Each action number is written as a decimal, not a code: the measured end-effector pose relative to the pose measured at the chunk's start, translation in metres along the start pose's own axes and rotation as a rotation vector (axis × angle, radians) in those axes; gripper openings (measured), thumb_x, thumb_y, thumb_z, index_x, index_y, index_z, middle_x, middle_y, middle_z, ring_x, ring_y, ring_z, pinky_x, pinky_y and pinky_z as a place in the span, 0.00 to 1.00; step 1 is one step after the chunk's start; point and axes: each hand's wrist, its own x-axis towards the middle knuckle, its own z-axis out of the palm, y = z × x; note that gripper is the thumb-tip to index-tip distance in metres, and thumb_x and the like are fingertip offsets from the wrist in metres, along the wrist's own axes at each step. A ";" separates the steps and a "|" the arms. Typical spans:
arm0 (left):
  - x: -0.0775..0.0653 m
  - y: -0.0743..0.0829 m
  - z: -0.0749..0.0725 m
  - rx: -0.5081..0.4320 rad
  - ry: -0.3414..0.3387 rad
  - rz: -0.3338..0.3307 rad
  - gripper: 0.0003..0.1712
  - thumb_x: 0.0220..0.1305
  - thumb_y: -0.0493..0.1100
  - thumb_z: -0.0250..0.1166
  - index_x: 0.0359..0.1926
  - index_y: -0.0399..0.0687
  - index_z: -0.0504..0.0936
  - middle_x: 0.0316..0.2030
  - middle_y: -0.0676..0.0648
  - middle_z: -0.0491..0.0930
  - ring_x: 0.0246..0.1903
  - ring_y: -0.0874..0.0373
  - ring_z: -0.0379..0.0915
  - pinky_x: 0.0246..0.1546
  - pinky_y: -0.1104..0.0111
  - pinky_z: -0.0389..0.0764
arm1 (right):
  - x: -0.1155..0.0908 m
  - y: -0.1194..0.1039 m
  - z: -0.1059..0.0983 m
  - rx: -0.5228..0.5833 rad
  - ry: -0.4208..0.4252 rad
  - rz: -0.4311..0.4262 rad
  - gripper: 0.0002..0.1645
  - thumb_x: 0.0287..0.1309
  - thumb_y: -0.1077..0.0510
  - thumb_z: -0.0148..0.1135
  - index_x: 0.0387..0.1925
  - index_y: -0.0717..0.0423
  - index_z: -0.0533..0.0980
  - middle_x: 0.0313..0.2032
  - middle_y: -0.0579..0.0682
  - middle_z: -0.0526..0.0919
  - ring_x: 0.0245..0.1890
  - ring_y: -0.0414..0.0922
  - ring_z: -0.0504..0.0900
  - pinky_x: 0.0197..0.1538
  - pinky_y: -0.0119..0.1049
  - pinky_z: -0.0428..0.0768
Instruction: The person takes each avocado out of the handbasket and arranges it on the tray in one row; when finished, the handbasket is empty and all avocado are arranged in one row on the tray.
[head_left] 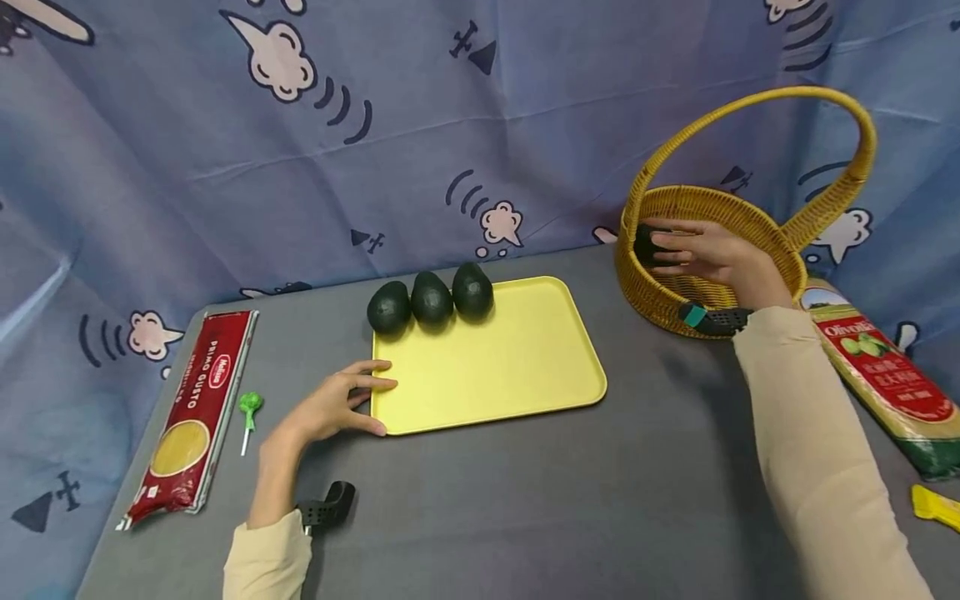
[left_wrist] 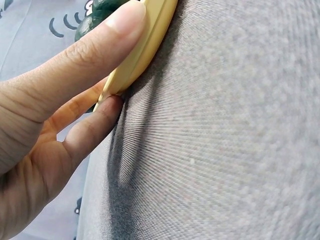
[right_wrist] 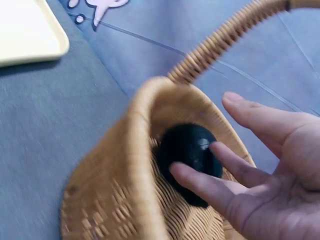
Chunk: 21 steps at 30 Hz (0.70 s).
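A yellow tray (head_left: 487, 367) lies on the grey table with three dark green avocados (head_left: 431, 300) lined up at its far left corner. My left hand (head_left: 337, 404) holds the tray's left end, thumb at the near corner and fingers over the rim. In the left wrist view the thumb and a fingertip bracket the tray edge (left_wrist: 142, 55). My right hand (head_left: 705, 254) reaches into a wicker basket (head_left: 652, 296) on the right. Another dark avocado (right_wrist: 187, 155) lies inside; the spread fingers of that hand overlap it in the right wrist view, the thumb apart from it.
The basket's tall handle (head_left: 750, 98) arches above the right hand. A red pasta packet (head_left: 198, 408) and a green lollipop (head_left: 251, 404) lie left. Right of the basket are an Olivoilà packet (head_left: 885, 367) and a yellow wrapped item (head_left: 933, 506). A patterned blue cloth (head_left: 420, 167) hangs behind.
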 end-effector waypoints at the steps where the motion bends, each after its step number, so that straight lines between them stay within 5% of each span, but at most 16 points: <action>1: 0.001 0.001 -0.001 0.001 0.000 0.002 0.35 0.46 0.34 0.75 0.57 0.26 0.75 0.67 0.31 0.57 0.67 0.35 0.52 0.64 0.52 0.68 | -0.003 0.000 -0.004 0.016 0.014 0.001 0.40 0.69 0.54 0.53 0.76 0.47 0.47 0.75 0.54 0.37 0.73 0.60 0.40 0.60 0.38 0.78; 6: 0.002 0.003 -0.003 0.015 0.000 0.001 0.35 0.46 0.33 0.76 0.57 0.26 0.75 0.66 0.31 0.58 0.67 0.35 0.51 0.63 0.53 0.69 | -0.012 0.001 -0.020 0.074 0.120 0.025 0.34 0.66 0.52 0.58 0.69 0.30 0.60 0.76 0.47 0.37 0.74 0.56 0.39 0.41 0.27 0.84; 9: 0.002 0.003 -0.002 0.009 -0.002 0.000 0.35 0.46 0.33 0.76 0.56 0.26 0.75 0.66 0.31 0.58 0.67 0.35 0.50 0.63 0.53 0.68 | -0.011 0.004 -0.023 0.105 0.165 0.020 0.22 0.64 0.53 0.60 0.57 0.30 0.71 0.72 0.47 0.54 0.63 0.47 0.68 0.37 0.28 0.85; 13: 0.001 0.001 0.000 -0.012 -0.001 -0.010 0.35 0.45 0.33 0.76 0.56 0.26 0.75 0.66 0.31 0.58 0.67 0.35 0.51 0.63 0.53 0.69 | -0.004 0.008 -0.022 0.132 0.198 0.016 0.13 0.63 0.54 0.62 0.45 0.30 0.77 0.70 0.46 0.58 0.60 0.42 0.70 0.40 0.28 0.86; 15: 0.001 0.002 0.002 -0.024 -0.001 -0.018 0.35 0.45 0.33 0.76 0.56 0.26 0.75 0.66 0.32 0.58 0.67 0.36 0.51 0.63 0.53 0.69 | -0.001 0.009 -0.020 0.137 0.227 0.031 0.14 0.62 0.54 0.63 0.45 0.29 0.77 0.74 0.40 0.46 0.72 0.44 0.50 0.40 0.26 0.85; 17: 0.001 0.002 0.003 -0.031 -0.002 -0.021 0.35 0.45 0.33 0.76 0.57 0.26 0.75 0.66 0.32 0.58 0.67 0.36 0.52 0.64 0.54 0.69 | 0.000 0.011 -0.019 0.151 0.273 0.042 0.17 0.60 0.53 0.64 0.48 0.29 0.76 0.74 0.40 0.44 0.73 0.45 0.46 0.41 0.25 0.85; 21: 0.000 0.003 0.003 -0.034 0.002 -0.022 0.35 0.45 0.33 0.76 0.57 0.26 0.75 0.66 0.32 0.58 0.67 0.36 0.52 0.64 0.54 0.69 | -0.007 0.017 -0.014 -0.002 0.369 0.061 0.22 0.60 0.51 0.64 0.53 0.24 0.74 0.74 0.41 0.50 0.64 0.44 0.63 0.45 0.24 0.83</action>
